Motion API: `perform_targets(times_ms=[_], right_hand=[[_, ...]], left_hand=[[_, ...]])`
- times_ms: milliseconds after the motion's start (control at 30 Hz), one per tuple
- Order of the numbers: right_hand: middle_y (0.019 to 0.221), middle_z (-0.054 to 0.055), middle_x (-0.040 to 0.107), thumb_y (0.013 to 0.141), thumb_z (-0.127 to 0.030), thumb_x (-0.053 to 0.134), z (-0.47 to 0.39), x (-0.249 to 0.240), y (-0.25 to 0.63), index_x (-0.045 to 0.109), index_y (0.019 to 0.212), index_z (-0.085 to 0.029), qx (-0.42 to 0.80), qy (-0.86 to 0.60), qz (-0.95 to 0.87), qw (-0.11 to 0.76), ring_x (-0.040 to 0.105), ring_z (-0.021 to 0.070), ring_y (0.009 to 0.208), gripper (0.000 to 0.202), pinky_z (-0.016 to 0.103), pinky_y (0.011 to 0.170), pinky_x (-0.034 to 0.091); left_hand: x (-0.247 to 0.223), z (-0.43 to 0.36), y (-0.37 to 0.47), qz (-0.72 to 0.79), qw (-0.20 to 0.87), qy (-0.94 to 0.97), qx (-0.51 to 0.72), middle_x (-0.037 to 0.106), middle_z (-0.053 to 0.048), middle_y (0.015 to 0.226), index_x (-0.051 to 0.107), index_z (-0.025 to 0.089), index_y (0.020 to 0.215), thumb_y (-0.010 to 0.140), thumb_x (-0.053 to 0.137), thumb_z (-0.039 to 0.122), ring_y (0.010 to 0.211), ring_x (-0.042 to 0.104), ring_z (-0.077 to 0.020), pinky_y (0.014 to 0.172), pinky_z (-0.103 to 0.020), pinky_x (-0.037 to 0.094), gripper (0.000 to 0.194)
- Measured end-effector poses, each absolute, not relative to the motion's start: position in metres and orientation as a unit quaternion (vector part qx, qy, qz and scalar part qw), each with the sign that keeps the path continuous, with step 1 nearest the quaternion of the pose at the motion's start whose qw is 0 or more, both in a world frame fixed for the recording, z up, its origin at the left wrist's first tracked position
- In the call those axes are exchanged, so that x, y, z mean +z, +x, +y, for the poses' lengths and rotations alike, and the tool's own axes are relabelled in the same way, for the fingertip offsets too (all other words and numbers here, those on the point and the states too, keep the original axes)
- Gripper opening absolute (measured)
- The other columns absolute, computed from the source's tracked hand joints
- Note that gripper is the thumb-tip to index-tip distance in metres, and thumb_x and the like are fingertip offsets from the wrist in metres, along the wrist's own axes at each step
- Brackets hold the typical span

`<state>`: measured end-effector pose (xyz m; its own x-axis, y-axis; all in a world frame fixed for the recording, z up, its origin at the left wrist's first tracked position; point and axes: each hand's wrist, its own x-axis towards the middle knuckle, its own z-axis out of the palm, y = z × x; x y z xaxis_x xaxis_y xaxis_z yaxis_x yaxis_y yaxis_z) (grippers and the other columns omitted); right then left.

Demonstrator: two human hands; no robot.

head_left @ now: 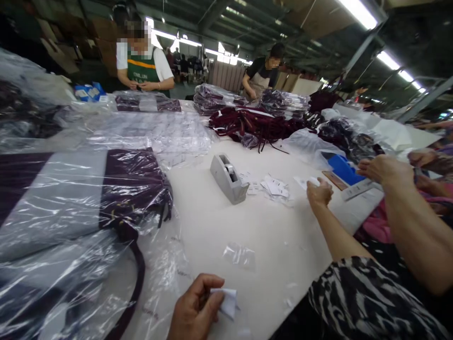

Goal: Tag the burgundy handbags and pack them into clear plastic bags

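Observation:
My left hand (198,307), at the bottom centre, pinches a folded white paper slip (228,302) between thumb and fingers. My right hand (319,191), below a black-and-white patterned sleeve, is stretched out over the table at the right, its fingers closed on a white slip (313,181). Left of it lies a loose pile of printed white slips (275,186). A grey tape dispenser (228,182) stands beside the pile. Nearer to my left hand, a small clear plastic piece (239,256) lies flat on the white table (201,222).
Plastic-wrapped dark maroon bags (130,184) cover the left side. Maroon straps (251,123) and wrapped stacks (285,101) lie at the back. Another person's hand (384,167) is at the right by a blue item (345,169). Two people (145,71) (260,75) stand across the table.

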<state>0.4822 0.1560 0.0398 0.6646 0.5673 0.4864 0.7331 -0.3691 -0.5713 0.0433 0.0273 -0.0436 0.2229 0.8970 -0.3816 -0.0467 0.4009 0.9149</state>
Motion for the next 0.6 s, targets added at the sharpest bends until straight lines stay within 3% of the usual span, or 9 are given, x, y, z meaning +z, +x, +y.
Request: perform_targets(times_ms=[133, 233, 400, 600], right_hand=[[0.107, 0.011, 0.071, 0.088, -0.043, 0.054, 0.128, -0.01, 0.396, 0.067, 0.112, -0.015, 0.042, -0.771, -0.466, 0.431, 0.066, 0.024, 0.097, 0.039, 0.041, 0.092, 0.05], [0.102, 0.006, 0.073, 0.089, -0.042, 0.059, 0.084, -0.022, 0.326, 0.073, 0.1, -0.022, 0.154, -0.671, -0.635, 0.352, 0.067, 0.0222, 0.097, 0.027, 0.038, 0.092, 0.051], [0.127, 0.01, 0.065, 0.085, -0.032, 0.066, 0.032, -0.055, 0.265, 0.065, 0.124, -0.021, 0.091, -0.622, -0.737, 0.25, 0.056, 0.0275, 0.121, 0.04, 0.044, 0.105, 0.043], [0.118, 0.008, 0.069, 0.088, -0.034, 0.06, 0.036, -0.086, 0.259, 0.074, 0.103, -0.026, 0.085, -0.613, -0.743, 0.255, 0.061, 0.026, 0.113, 0.022, 0.039, 0.098, 0.047]], left_hand=[[-0.036, 0.026, 0.042, 0.506, 0.667, 0.415, 0.355, 0.059, 0.002, 0.059, 0.063, 0.017, 0.08, 0.073, 0.07, 0.059, 0.051, 0.053, -0.0104, 0.048, -0.019, 0.042, 0.043], [-0.037, 0.028, 0.039, 0.49, 0.678, 0.423, 0.348, 0.059, 0.002, 0.059, 0.058, 0.017, 0.078, 0.076, 0.065, 0.063, 0.048, 0.055, -0.0106, 0.047, -0.019, 0.041, 0.047], [-0.037, 0.022, 0.04, 0.462, 0.653, 0.466, 0.379, 0.049, 0.006, 0.054, 0.05, 0.019, 0.076, 0.083, 0.054, 0.068, 0.045, 0.047, -0.0077, 0.045, -0.018, 0.035, 0.05], [-0.043, 0.024, 0.042, 0.435, 0.64, 0.484, 0.407, 0.037, 0.009, 0.053, 0.041, 0.021, 0.073, 0.079, 0.048, 0.077, 0.04, 0.033, -0.006, 0.04, -0.019, 0.023, 0.057]])
